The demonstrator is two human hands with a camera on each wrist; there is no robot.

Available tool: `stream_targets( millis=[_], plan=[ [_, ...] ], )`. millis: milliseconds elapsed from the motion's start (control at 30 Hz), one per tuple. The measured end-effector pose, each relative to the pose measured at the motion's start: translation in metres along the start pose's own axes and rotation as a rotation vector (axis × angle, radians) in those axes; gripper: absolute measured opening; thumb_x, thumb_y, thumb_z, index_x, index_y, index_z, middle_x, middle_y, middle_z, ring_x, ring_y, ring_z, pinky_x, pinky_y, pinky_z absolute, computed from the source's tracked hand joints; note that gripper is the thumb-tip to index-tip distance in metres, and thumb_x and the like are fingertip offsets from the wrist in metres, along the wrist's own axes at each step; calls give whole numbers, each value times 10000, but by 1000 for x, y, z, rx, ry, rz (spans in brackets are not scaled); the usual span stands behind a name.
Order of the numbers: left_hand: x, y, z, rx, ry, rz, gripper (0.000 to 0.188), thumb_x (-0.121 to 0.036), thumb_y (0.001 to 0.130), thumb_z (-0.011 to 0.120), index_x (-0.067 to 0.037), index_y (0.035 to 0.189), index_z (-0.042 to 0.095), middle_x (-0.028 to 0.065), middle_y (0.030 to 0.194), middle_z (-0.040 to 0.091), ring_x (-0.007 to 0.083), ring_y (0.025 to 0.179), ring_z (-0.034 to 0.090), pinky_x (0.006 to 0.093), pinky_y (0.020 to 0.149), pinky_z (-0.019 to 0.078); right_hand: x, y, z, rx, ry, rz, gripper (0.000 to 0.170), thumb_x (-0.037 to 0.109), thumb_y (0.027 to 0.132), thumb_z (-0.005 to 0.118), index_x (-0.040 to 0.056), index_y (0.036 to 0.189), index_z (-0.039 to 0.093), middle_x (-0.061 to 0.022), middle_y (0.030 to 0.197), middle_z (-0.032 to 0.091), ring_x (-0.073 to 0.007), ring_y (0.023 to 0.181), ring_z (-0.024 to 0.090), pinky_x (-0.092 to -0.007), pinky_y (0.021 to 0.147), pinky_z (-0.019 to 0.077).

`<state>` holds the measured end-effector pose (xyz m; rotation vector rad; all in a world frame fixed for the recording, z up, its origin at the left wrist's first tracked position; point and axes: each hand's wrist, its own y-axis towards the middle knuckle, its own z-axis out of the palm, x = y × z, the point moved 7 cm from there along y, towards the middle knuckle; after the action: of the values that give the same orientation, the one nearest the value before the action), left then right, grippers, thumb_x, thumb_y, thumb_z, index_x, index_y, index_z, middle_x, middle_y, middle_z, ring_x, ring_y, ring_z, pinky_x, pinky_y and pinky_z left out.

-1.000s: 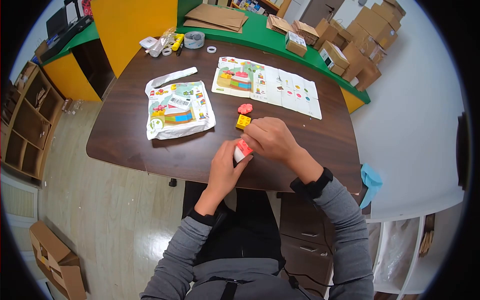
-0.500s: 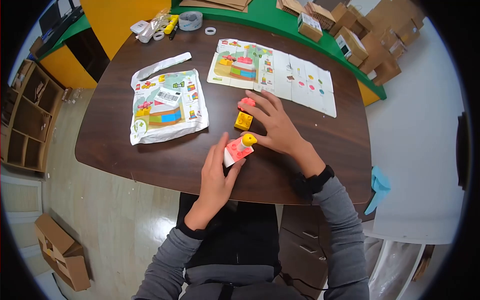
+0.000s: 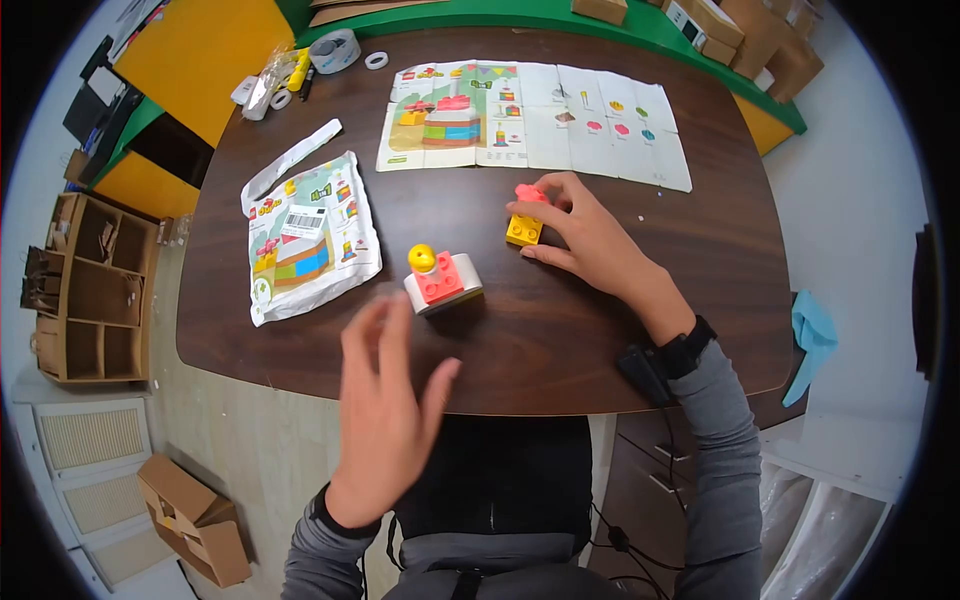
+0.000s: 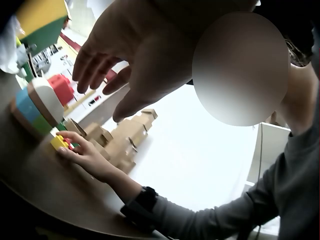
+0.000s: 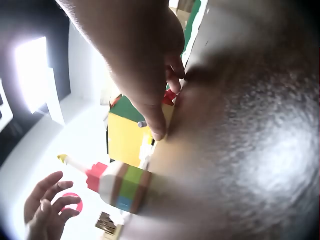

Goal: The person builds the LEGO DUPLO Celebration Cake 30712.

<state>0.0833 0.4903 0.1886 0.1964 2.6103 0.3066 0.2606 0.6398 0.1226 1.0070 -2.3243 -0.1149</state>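
Note:
My left hand [image 3: 385, 410] hangs over the front table edge, fingers spread and holding nothing. Just beyond its fingertips stands a toy-brick cake [image 5: 131, 182], white on top with brown, green and blue layers. A pink brick [image 3: 440, 287] sits on the cake, and from it rises a white candle with a yellow flame [image 3: 421, 257]. To the right, my right hand [image 3: 605, 240] pinches a yellow brick [image 3: 522, 232] between thumb and forefinger, low over the table. A pink flower-shaped piece [image 3: 529, 193] is right behind that brick, partly covered by the fingers.
An opened white toy bag [image 3: 305, 240] lies left of the cake. Across the back is an unfolded instruction sheet [image 3: 590, 120]. Tape rolls [image 3: 334, 49] and a yellow marker [image 3: 299, 70] sit at the far left corner. A cardboard box [image 3: 195, 510] stands on the floor.
My left hand has let go of the cake and drawn back toward me. My right hand has come off the candle and moved the yellow brick and pink flower piece to the right.

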Motion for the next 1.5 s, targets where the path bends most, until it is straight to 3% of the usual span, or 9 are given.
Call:
stream_targets(
  millis=[67, 133, 333, 500, 667, 833, 1133, 1233, 1500],
  plan=[
    [-18, 5, 7, 43, -123, 49, 648, -65, 821, 697, 35, 1376, 378, 244, 1270, 446, 395, 1164, 483, 417, 959, 426, -11, -4, -1, -9, 69, 82, 478, 241, 746, 783, 146, 1184, 618, -119, 1108, 477, -279, 967, 539, -377, 866, 473],
    [-47, 19, 25, 199, -308, 310, 605, -68, 814, 709, 21, 1341, 428, 230, 1269, 436, 369, 1151, 489, 411, 947, 436, -20, -10, -3, -50, 120, 87, 491, 255, 729, 798, 139, 1172, 624, -117, 1090, 472, -271, 951, 535, -373, 853, 471],
    [-37, 88, 110, 140, -307, 272, 753, 16, 810, 666, 48, 1434, 246, 250, 1362, 349, 412, 1263, 402, 412, 1035, 384, -33, -17, -10, -142, 236, 106, 506, 247, 699, 814, 101, 1141, 617, -132, 1058, 472, -289, 941, 533, -371, 822, 466],
    [-34, 116, 132, 219, -397, 358, 749, 78, 796, 624, 19, 1443, 251, 233, 1366, 358, 390, 1256, 414, 394, 1029, 394, -38, -16, -10, -111, 240, 125, 395, 171, 719, 776, -5, 1004, 566, -128, 1018, 506, -317, 930, 543, -400, 788, 458],
    [-16, 132, 139, 249, -448, 415, 674, 61, 795, 662, 6, 1397, 364, 206, 1224, 509, 370, 1145, 521, 368, 979, 423, -48, -16, -11, -118, 335, 150, 319, 134, 756, 741, 15, 1013, 595, -124, 1031, 531, -308, 928, 557, -388, 803, 462],
    [25, 144, 134, 212, -592, 161, 667, -8, 741, 766, -7, 1332, 457, 159, 1195, 560, 242, 1088, 606, 360, 900, 501, -45, -13, -15, -169, 303, 58, 269, 113, 793, 705, 43, 1045, 645, -102, 1001, 598, -293, 924, 576, -379, 800, 471],
    [27, 141, 138, 253, -629, 163, 792, 0, 702, 778, -41, 1396, 399, 155, 1168, 584, 259, 1088, 621, 341, 932, 479, -39, -8, -24, -353, 308, 93, 371, 70, 808, 690, 79, 1177, 652, -95, 1014, 620, -252, 890, 636, -316, 776, 537],
    [23, 141, 136, 253, -616, 169, 836, -7, 707, 776, -42, 1427, 353, 156, 1189, 583, 262, 1083, 622, 347, 930, 478, -32, -13, -16, -379, 472, 38, 307, 94, 847, 674, 26, 1145, 647, -176, 1234, 488, -296, 1003, 638, -350, 853, 555],
    [25, 136, 144, 368, -753, 158, 947, 12, 722, 747, -61, 1492, 202, 145, 1245, 525, 224, 1103, 571, 355, 944, 473, -11, -2, -9, -355, 255, -160, 261, 45, 703, 744, 75, 956, 689, -105, 1077, 653, -301, 956, 615, -379, 796, 525]
  ],
)
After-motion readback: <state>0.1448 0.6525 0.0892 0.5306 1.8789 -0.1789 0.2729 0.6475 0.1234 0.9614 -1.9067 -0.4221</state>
